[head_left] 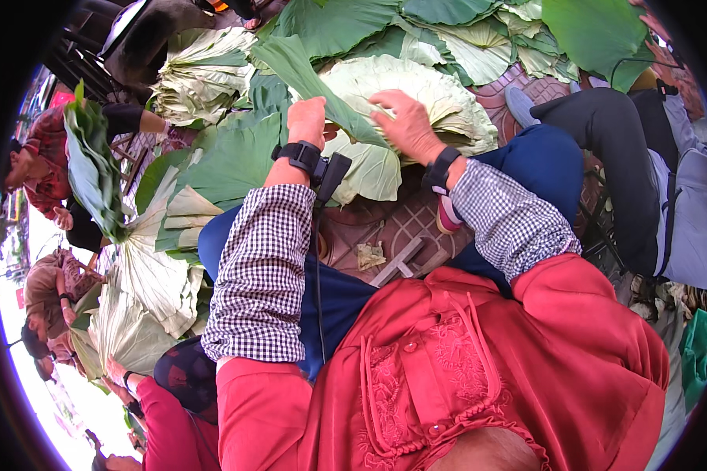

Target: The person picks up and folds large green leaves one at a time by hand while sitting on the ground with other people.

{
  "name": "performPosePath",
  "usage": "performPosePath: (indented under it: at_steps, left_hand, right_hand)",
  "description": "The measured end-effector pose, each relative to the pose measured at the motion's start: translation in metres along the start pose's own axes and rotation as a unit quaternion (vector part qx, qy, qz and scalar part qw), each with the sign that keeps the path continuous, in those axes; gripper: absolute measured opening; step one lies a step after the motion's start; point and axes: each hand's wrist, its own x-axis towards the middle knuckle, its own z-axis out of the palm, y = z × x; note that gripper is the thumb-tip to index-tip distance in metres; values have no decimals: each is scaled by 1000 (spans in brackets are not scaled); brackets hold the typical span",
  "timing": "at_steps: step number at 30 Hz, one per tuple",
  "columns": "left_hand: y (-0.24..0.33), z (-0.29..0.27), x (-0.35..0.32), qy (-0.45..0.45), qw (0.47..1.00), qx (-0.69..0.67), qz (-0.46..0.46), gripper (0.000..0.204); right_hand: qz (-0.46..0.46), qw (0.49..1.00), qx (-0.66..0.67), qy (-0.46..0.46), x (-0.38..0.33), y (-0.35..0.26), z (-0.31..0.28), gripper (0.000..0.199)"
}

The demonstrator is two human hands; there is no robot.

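Observation:
A large green lotus leaf (310, 82) stands folded in front of me, its narrow lower end slanting down toward the right. My left hand (306, 123) is closed on its near edge, knuckles up. Just right of the leaf, my right hand (407, 125) is raised with its fingers bent and apart, and I see nothing gripped in it. Behind and under that hand lies a stack of pale, fanned lotus leaves (428, 86). One pale leaf (367, 169) hangs below the stack, between my knees. Dark bands circle both wrists.
More lotus leaves (232, 161) spread to the left, and another pale stack (200, 74) lies behind them. A person (35, 169) with a tall leaf bundle sits at left. At right, a person in dark trousers (605, 149) sits close by. Paving (361, 228) shows below.

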Motion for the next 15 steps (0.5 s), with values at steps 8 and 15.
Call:
performPosePath:
  at_steps: [8,15]
  left_hand:
    - [-53,-11,107,-37,980,110,159,32]
    - [-39,-55,94,-2,962,139,234,27]
  right_hand:
    - [505,858,-29,86,-36,171,-36,48]
    - [365,929,66,-1,-7,113,-5,37]
